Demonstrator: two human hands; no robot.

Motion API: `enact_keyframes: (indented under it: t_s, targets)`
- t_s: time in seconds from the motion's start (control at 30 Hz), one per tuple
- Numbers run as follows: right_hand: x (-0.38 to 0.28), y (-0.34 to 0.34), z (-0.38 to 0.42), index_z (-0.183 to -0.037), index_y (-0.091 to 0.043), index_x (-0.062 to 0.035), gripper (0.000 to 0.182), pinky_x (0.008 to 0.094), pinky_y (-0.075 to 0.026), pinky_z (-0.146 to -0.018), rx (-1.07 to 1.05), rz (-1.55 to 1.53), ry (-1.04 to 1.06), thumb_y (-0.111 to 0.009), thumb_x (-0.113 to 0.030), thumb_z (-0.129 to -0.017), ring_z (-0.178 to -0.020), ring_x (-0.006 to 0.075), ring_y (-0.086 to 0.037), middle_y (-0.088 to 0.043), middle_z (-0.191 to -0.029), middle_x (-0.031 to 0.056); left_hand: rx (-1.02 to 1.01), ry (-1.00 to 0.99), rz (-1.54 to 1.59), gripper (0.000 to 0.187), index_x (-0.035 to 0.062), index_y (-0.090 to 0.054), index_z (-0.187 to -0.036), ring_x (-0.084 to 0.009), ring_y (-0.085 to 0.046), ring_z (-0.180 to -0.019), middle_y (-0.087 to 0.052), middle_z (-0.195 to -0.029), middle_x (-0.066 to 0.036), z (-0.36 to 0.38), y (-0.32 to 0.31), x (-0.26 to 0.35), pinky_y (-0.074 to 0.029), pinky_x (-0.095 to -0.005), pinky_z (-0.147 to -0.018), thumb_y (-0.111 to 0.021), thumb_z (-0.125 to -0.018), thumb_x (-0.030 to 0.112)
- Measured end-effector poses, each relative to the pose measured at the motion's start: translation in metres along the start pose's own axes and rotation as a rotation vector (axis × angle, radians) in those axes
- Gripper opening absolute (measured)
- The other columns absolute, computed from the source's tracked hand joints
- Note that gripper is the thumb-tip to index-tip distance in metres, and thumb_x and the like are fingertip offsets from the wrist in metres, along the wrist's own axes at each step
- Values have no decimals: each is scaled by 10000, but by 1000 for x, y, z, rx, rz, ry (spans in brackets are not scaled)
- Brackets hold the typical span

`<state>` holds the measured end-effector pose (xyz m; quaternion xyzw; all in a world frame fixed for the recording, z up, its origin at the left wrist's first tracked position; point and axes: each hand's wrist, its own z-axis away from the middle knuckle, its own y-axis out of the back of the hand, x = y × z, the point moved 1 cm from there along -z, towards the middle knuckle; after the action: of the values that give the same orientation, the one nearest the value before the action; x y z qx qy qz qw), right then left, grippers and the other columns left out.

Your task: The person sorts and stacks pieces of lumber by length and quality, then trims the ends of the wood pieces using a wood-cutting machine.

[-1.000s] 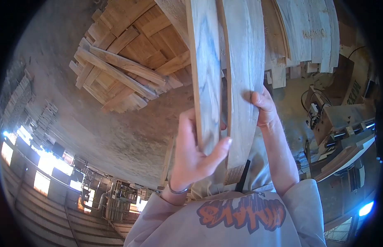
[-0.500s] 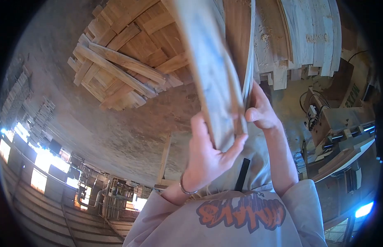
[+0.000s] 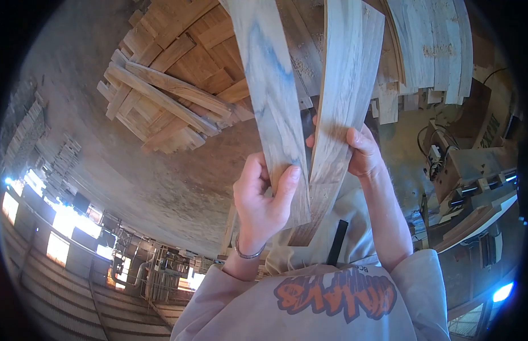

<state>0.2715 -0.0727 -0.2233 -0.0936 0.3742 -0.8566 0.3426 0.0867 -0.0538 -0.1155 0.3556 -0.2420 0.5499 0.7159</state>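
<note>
My left hand (image 3: pixel 263 196), with a bracelet at its wrist, is closed around a long, narrow wooden board (image 3: pixel 269 96). Its thumb presses on the face, which has dark bluish-grey streaks, and the fingers go behind. In my right hand (image 3: pixel 363 150) are at least two overlapping boards: a pale wooden board (image 3: pixel 339 85) on top and another board (image 3: pixel 373 57) showing beneath along its right side. The right thumb lies near the edge, and fingertips show at the opposite side. The near ends of the held boards come close together in front of my shirt, angling apart farther away.
A heap of wooden boards (image 3: pixel 173 79) lies on the floor at upper left. Stacked planks (image 3: pixel 428 51) with shavings on them stand at upper right. Farther right is a wooden box-like structure (image 3: pixel 468 165) with cables. A dusty floor (image 3: pixel 161 187) stretches to the left.
The boards have come apart into two fanned groups, with broad faces now turned up. My left hand has shifted slightly left, its thumb now on the streaked face.
</note>
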Motion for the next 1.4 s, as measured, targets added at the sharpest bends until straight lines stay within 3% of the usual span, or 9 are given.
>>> enact_keyframes:
  t_s: [0.2, 0.3, 0.47, 0.57, 0.7, 1.03, 1.13, 1.33, 1.4]
  targets:
    - [1, 9, 14, -1395, -478, -1, 1047, 410, -518, -986, 169, 170, -61, -933, -502, -596, -1135, 261, -635, -618, -1286, 133, 12, 1, 36, 208, -12, -623, -972, -75, -590, -698, -665, -799, -55, -7, -23, -9, -473, -230, -646, -764, -874, 106]
    - [10, 21, 17, -1405, -477, -19, 970, 379, -439, -1051, 117, 150, -74, -922, -445, -657, -1210, 223, -576, -616, -1299, 99, -30, -21, 41, 220, -8, -622, -970, -97, -605, -725, -663, -820, -59, -10, -29, -16, -484, -251, -670, -778, -855, 95]
    - [15, 24, 14, -1409, -461, 9, 951, 370, -446, -1031, 138, 216, -92, -904, -414, -682, -1176, 228, -593, -618, -1280, 112, -134, -79, -24, 312, -4, -542, -1091, -81, -626, -849, -661, -968, -57, -14, -31, -24, -512, -239, -748, -757, -865, 12]
    - [8, 19, 17, -1373, -487, 30, 807, 364, -468, -998, 67, 139, -56, -824, -377, -762, -1139, 224, -609, -634, -1241, 125, -174, 90, 201, 396, -6, -489, -1139, -102, -641, -891, -657, -1027, -88, -14, -31, -32, -532, -263, -785, -760, -850, -12]
    - [2, 32, 23, -1325, -530, 46, 661, 365, -498, -948, 112, 126, -116, -720, -336, -821, -1087, 222, -629, -647, -1204, 134, -108, 86, 212, 376, -2, -469, -1112, -99, -632, -848, -635, -954, -71, -9, -22, -20, -520, -249, -743, -749, -860, 1]
    - [7, 34, 19, -1417, -421, 8, 981, 392, -528, -970, 278, 179, -81, -879, -465, -690, -1134, 245, -622, -611, -1254, 138, -174, 197, 185, 591, -66, -473, -1323, -147, -617, -1050, -629, -1129, -87, 31, -5, -23, -494, -304, -926, -760, -811, 4]
    - [4, 25, 18, -1311, -541, 20, 776, 378, -523, -941, 283, 210, -38, -865, -413, -755, -1070, 212, -642, -653, -1174, 124, -210, 200, 298, 567, -54, -464, -1306, -143, -601, -1062, -612, -1151, -80, 36, -10, -27, -479, -313, -945, -755, -826, 24]
    - [12, 38, 14, -1406, -447, -5, 867, 408, -510, -985, 185, 274, -39, -816, -480, -781, -1146, 242, -617, -620, -1248, 135, -160, 185, 190, 519, -12, -417, -1286, -132, -562, -1067, -558, -1177, -83, 30, -20, -39, -465, -303, -935, -709, -860, 37]
    - [17, 38, 16, -1389, -474, -7, 742, 411, -507, -991, 197, 18, -46, -745, -447, -857, -1138, 240, -628, -633, -1237, 131, -140, 174, 161, 518, -11, -411, -1285, -128, -558, -1064, -553, -1178, -87, 33, -16, -40, -466, -302, -932, -706, -862, 43]
